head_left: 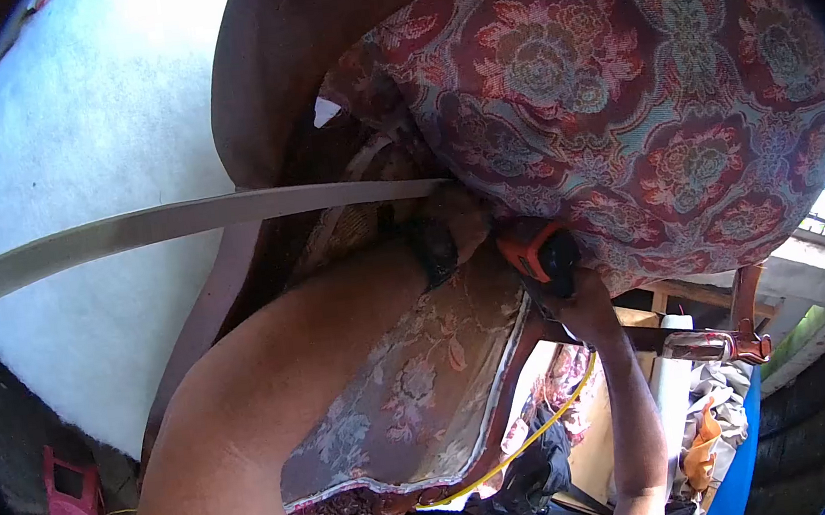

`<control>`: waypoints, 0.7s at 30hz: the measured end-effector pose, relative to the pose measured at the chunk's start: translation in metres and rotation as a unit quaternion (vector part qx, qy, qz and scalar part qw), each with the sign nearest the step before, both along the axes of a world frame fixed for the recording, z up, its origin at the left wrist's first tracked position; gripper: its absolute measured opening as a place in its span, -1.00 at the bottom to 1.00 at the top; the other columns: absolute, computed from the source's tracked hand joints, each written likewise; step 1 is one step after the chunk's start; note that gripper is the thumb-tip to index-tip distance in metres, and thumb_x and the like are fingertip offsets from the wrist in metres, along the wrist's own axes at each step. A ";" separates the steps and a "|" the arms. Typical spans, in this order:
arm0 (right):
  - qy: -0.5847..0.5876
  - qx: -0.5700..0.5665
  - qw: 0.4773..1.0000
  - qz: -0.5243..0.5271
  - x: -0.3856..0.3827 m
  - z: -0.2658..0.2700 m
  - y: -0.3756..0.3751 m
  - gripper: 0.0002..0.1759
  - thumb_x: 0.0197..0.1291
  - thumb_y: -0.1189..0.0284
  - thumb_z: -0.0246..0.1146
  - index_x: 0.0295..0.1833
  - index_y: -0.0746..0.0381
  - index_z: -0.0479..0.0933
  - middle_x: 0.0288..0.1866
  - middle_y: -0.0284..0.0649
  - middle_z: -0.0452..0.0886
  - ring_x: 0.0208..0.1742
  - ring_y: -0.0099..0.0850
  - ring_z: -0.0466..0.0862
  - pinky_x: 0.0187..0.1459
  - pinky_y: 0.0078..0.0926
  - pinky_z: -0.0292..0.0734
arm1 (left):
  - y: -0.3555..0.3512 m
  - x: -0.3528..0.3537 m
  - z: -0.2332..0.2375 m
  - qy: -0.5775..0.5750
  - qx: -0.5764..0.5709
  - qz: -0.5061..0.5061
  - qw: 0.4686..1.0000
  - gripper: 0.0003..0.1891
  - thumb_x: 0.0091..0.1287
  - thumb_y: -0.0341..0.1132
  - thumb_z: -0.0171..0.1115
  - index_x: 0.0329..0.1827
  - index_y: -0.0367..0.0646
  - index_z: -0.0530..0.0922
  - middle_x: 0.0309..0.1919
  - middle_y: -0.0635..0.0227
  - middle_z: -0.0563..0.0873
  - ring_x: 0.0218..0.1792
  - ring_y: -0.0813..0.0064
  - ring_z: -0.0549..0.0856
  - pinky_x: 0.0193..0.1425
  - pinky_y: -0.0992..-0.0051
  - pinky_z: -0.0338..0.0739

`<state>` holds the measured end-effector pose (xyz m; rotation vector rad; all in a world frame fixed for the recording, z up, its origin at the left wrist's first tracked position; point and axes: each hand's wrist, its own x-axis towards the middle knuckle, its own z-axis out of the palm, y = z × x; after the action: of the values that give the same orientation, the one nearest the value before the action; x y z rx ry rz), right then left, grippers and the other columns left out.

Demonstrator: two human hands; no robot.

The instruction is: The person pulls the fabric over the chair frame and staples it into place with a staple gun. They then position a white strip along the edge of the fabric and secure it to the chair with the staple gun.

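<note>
Closest to the lens, the left forearm rises from the lower left and fills the middle of the view. It ends at the left hand, which is pushed into the gap where a chair's back meets its seat. Those fingers are mostly hidden in the gap, so I cannot tell whether they are open or gripping. Above and to the right of them bulges the back cushion, covered in dark red flowered cloth. Far to their left lies a broad sheet of white padding. Below them the seat slopes down in a paler flowered cloth. A long pale strap runs from the left edge straight across to the left fingers and ends there. Whether they hold it cannot be seen. Just to the right of them, the right hand reaches up from below, its fingers wrapped tight around an orange and black tool pressed against the underside of the cushion. A black wristband sits just behind the left fingers. Lower right of the right fingers is a red clamp. A thin yellow cord curves down below them.
</note>
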<state>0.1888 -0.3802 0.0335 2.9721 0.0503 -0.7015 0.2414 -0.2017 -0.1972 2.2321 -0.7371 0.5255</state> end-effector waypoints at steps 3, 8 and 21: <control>0.011 -0.004 1.000 -0.020 -0.002 0.003 0.000 -0.41 0.20 0.25 0.44 0.29 0.31 0.59 0.14 0.21 0.72 0.20 0.16 0.70 0.25 0.01 0.60 | -0.004 0.002 -0.006 0.065 -0.001 -0.070 0.995 -0.76 0.37 -0.27 0.20 -0.11 -0.14 0.80 -0.16 0.13 0.82 -0.08 0.07 0.79 0.10 0.11 0.70; -0.006 -0.025 0.999 0.032 -0.003 0.004 0.012 -0.40 0.21 0.28 0.39 0.34 0.30 0.55 0.17 0.28 0.68 0.23 0.16 0.68 0.25 0.03 0.58 | 0.015 -0.002 0.016 0.151 -0.040 -0.069 0.985 -0.74 0.38 -0.30 0.18 0.00 -0.18 0.73 -0.12 0.08 0.80 -0.04 0.06 0.77 0.15 0.09 0.68; -0.184 0.113 0.937 -0.275 -0.315 0.063 0.025 -0.44 0.02 0.52 0.47 0.23 0.27 0.62 -0.23 -0.02 0.77 -0.16 -0.06 0.82 -0.03 -0.19 0.67 | 0.016 0.012 -0.030 0.002 -0.047 -0.117 0.992 -0.62 0.59 -0.20 0.06 0.33 -0.17 0.60 0.34 0.08 0.63 0.35 0.04 0.59 0.49 0.08 0.49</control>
<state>-0.1266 -0.3557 0.0961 3.3004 -0.8023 -0.1596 0.2536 -0.1852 -0.2274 2.0247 -0.9382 0.4295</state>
